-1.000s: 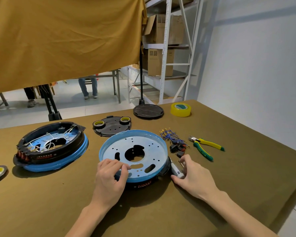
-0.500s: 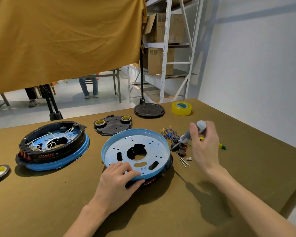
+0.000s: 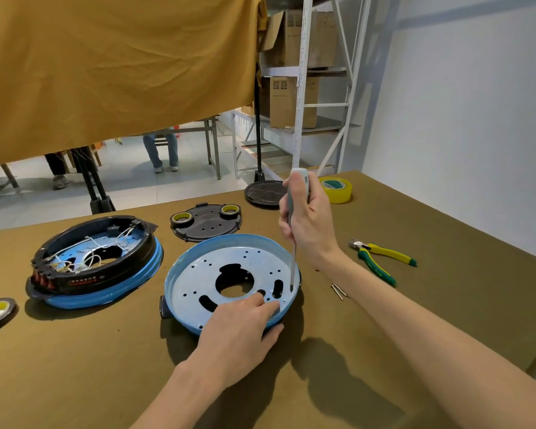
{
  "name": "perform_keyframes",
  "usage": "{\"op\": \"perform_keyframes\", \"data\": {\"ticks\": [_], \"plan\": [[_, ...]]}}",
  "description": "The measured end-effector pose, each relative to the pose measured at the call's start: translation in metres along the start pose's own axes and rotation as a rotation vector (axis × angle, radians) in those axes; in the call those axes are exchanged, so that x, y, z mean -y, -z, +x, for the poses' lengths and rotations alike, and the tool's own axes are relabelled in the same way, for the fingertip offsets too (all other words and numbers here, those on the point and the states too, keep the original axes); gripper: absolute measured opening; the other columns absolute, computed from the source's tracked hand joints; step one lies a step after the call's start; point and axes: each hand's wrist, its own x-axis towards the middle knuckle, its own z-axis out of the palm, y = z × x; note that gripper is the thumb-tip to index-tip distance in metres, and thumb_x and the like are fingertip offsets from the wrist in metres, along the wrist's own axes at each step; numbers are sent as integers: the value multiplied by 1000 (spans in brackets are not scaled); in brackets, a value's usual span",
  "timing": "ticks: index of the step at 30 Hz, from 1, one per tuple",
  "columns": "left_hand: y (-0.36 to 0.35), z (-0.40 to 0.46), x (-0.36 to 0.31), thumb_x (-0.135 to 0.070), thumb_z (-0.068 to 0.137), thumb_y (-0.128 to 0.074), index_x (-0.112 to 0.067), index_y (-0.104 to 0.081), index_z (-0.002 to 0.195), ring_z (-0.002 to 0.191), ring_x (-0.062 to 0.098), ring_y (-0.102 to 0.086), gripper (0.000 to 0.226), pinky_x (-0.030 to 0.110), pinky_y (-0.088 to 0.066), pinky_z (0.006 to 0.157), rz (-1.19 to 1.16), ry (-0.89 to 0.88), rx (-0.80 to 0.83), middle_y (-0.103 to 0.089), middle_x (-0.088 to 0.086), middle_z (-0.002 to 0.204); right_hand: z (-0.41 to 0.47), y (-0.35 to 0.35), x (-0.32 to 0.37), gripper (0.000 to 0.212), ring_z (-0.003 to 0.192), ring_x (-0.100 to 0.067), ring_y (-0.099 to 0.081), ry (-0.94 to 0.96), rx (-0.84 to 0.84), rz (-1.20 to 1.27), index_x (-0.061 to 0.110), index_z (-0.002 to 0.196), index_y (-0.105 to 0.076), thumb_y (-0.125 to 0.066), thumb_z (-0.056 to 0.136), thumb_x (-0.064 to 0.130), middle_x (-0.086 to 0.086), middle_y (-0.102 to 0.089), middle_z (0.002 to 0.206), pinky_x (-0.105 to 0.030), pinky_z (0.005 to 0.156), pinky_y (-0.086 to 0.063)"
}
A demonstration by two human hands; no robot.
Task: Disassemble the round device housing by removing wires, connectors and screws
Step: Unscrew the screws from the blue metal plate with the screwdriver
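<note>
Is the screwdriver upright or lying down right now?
Upright: the right hand grips the screwdriver handle-up, tip down on the blue housing plate near its right rim.

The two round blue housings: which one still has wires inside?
The left housing, with the black ring; white wires lie inside. The housing under the left hand shows a bare plate.
</note>
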Motion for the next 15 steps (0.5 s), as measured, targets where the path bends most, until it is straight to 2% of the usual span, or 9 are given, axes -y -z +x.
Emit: {"op": "perform_keyframes", "data": {"ticks": [2, 4, 5, 7, 9, 10, 13, 15], "plan": [[-3, 1, 3, -58, 101, -47, -41, -50, 139, 84, 6, -55, 42, 17, -42, 69, -18, 0, 31, -60, -15, 106, 4, -4, -4, 47, 36, -17, -40, -6, -2, 25, 0, 104, -44, -45, 102, 47, -10, -49, 64, -18, 34, -34], [-4, 1, 4, -56, 101, -48, -44, -44, 144, 81, 5, -47, 45, 15, -33, 66, -26, -14, 48, -59, -15, 106, 3, -6, -13, 40, 37, -17, -40, -10, 12, 15, 3, 103, -46, -44, 105, 43, -11, -49, 66, -18, 35, -34], [-4, 1, 5, -56, 101, -48, -44, -41, 147, 82, 4, -47, 47, 14, -33, 66, -30, -12, 59, -59, -15, 108, 1, -7, -17, 39, 38, -15, -41, -16, 21, 7, 5, 102, -47, -44, 105, 44, -11, -49, 66, -18, 35, -34], [-2, 0, 10, -55, 101, -49, -43, -39, 150, 89, 6, -56, 50, 16, -44, 71, -29, -14, 93, -59, -15, 112, -4, -6, -25, 38, 40, -13, -41, -38, 41, -5, 8, 101, -48, -47, 102, 46, -10, -48, 66, -18, 35, -35], [6, 2, 18, -52, 101, -52, -44, -44, 149, 99, 8, -61, 49, 23, -53, 80, -43, -33, 161, -60, -16, 115, -5, -4, -27, 32, 41, -11, -42, -77, 63, -27, 10, 99, -49, -50, 104, 41, -6, -49, 65, -19, 35, -35], [12, 3, 22, -50, 101, -55, -46, -47, 147, 103, 8, -61, 47, 23, -52, 83, -67, -32, 201, -59, -18, 115, -5, -2, -26, 27, 41, -11, -43, -96, 76, -44, 12, 98, -50, -52, 104, 39, -4, -50, 64, -19, 35, -35], [26, 3, 30, -42, 96, -67, -46, -61, 135, 94, 2, -54, 39, 8, -31, 77, -127, -23, 245, -49, -27, 105, 0, 1, -14, 22, 39, -12, -42, -80, 133, -65, 17, 91, -53, -59, 103, 35, -7, -49, 63, -19, 34, -34], [30, 1, 33, -39, 94, -72, -43, -70, 125, 89, 1, -42, 31, 8, -26, 73, -115, -24, 236, -45, -30, 101, 4, 0, -4, 21, 42, -13, -45, 7, 200, -148, 18, 90, -56, -63, 101, 34, -6, -51, 63, -21, 37, -37]]}}
